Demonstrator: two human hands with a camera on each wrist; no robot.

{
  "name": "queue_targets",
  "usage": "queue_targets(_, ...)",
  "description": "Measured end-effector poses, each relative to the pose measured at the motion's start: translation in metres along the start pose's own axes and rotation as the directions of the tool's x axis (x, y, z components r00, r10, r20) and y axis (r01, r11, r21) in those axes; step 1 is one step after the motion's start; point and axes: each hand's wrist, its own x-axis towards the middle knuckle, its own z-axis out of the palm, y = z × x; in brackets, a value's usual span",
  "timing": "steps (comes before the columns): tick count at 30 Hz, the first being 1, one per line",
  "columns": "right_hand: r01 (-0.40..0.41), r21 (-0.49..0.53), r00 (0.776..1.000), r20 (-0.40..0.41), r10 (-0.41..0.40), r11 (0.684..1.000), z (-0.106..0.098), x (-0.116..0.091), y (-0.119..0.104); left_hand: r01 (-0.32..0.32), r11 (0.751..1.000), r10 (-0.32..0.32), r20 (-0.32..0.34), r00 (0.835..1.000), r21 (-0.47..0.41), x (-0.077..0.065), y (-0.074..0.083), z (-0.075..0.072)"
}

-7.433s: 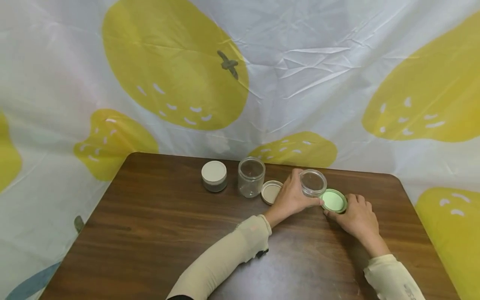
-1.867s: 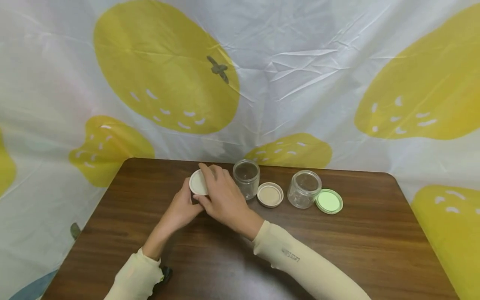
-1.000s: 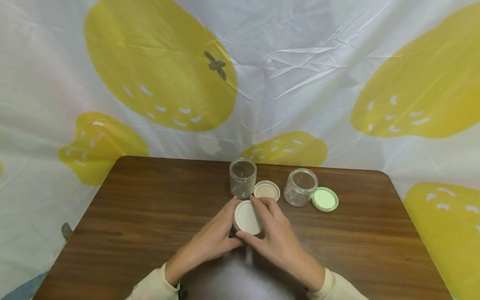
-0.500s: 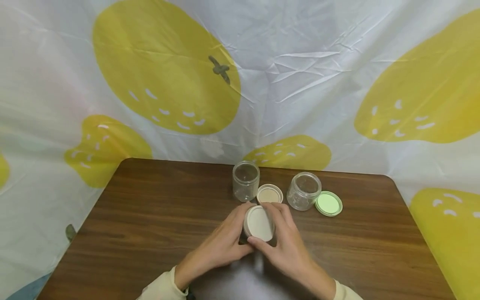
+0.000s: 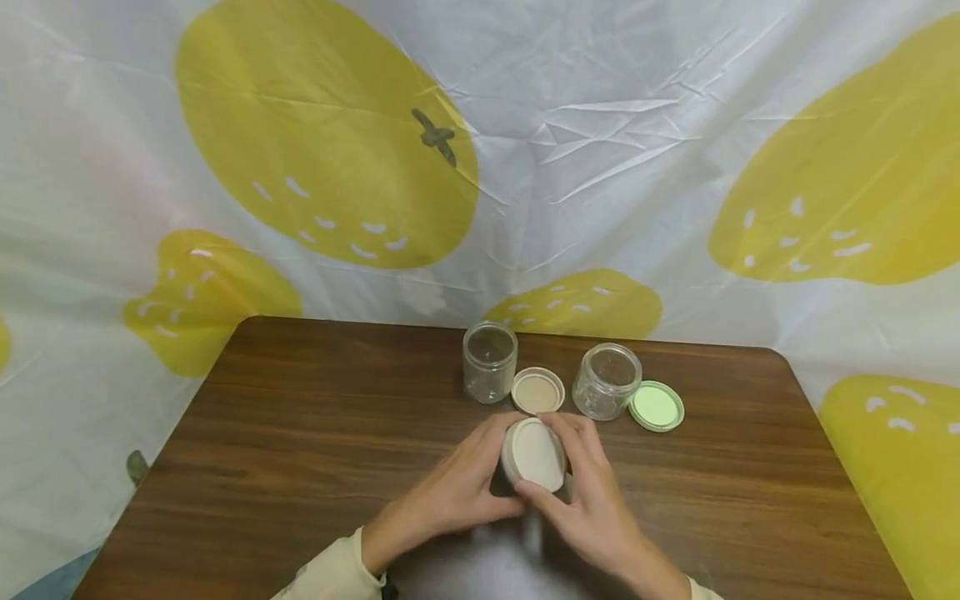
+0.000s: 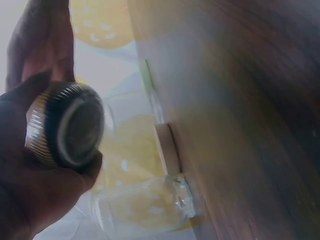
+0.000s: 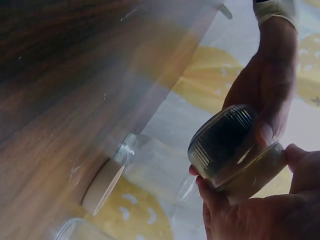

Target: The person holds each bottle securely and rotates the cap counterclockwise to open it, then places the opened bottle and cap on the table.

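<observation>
Both hands hold a small ribbed jar with dark contents, capped by an off-white lid, raised over the front middle of the table. My left hand grips the jar's body from the left. The right hand has its thumb and fingers around the lid's edge. In the left wrist view the jar's round base is tipped toward the camera. Just behind the hands, a beige lid lies between a taller clear jar without a lid and a shorter clear jar without one.
A green lid lies right of the shorter jar, beside its base. These things stand in a row near the back edge of the brown wooden table. Behind it hangs a white cloth with yellow fruit prints.
The hands have left the shorter clear jar and the green lid, picked up the lidded jar at the back left, and brought it to the front middle. Lately it shifts slightly right.
</observation>
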Motion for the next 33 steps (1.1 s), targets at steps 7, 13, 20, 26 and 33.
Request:
queue_targets(7,-0.001,0.078,0.999,0.053,-0.003,0.997,-0.002,-0.001,0.002,0.000,1.000,0.001,0.012,1.000,-0.030,0.004,-0.002,-0.002)
queue_targets(13,0.000,0.108,0.998,0.056,-0.006,0.994,-0.002,-0.004,0.004,-0.024,1.000,0.024,-0.001,1.000,0.003,0.005,-0.001,-0.001)
queue_targets(20,0.018,0.112,0.999,0.041,-0.023,0.994,-0.002,-0.004,0.008,-0.017,1.000,0.017,-0.006,1.000,0.018,0.005,-0.001,0.001)
queue_targets(26,0.038,-0.024,0.998,0.046,-0.036,0.999,-0.006,0.001,0.007,-0.020,0.998,0.021,-0.027,0.999,0.052,0.007,-0.001,0.003)
queue_targets(33,-0.100,-0.391,0.992,0.029,0.121,0.915,-0.011,0.012,-0.010,-0.050,0.984,0.066,-0.089,0.994,0.169,0.014,0.002,0.005)
